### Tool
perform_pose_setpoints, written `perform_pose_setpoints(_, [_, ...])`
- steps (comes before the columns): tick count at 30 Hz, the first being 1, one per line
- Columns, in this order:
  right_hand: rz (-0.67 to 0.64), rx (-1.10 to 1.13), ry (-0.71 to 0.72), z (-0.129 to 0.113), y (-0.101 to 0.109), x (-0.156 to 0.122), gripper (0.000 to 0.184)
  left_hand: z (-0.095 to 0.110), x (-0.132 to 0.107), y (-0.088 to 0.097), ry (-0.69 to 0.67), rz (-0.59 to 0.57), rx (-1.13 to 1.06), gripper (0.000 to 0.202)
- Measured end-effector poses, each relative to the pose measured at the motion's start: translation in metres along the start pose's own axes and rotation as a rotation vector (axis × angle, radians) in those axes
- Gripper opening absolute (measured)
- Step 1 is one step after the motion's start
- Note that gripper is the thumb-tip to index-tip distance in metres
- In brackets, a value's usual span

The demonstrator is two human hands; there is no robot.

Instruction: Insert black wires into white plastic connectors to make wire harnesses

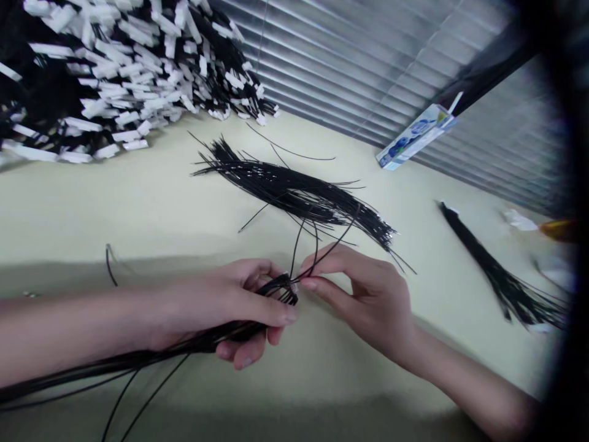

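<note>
My left hand (255,307) is wrapped round a bundle of thin black wires (197,341), whose gathered ends stick out past the thumb. The rest of that bundle trails back under my left forearm, with a few strands hanging loose. Right at those ends, my right hand (368,291) pinches a few black wires (316,248) between thumb and forefinger; they curve upward from the fingertips. Just beyond both hands lies a loose heap of black wires (294,190), its strands fanned out at each end.
A large pile of black wires with white connectors (124,80) fills the back left. Against the blinds (340,67) stands a blue-and-white drink carton (414,136) with a straw. Another black wire bundle (497,270) lies at right. One short wire (110,267) rests by my left forearm.
</note>
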State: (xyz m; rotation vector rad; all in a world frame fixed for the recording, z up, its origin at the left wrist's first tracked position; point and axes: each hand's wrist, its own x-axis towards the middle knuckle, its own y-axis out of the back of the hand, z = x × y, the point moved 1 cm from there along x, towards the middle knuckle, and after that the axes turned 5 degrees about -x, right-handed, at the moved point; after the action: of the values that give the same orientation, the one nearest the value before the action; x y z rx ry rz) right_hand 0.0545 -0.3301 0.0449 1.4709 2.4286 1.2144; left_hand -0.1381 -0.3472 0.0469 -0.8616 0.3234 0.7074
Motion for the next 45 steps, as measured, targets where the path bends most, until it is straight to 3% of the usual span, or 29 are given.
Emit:
perform_pose_setpoints(4, [-0.026, -0.056, 0.04, -0.001, 0.0, 0.0, 0.007, -0.003, 0.003, 0.002, 0.005, 0.018, 0.012, 0.018])
perform_pose_setpoints(34, [0.121, -0.082, 0.018, 0.002, -0.01, -0.002, 0.02, -0.003, 0.003, 0.0, 0.008, 0.026, 0.017, 0.025])
perform_pose_setpoints(45, [0.061, -0.265, 0.09, -0.007, -0.01, 0.002, 0.02, -0.004, 0.005, 0.001, 0.011, 0.01, 0.029, 0.022])
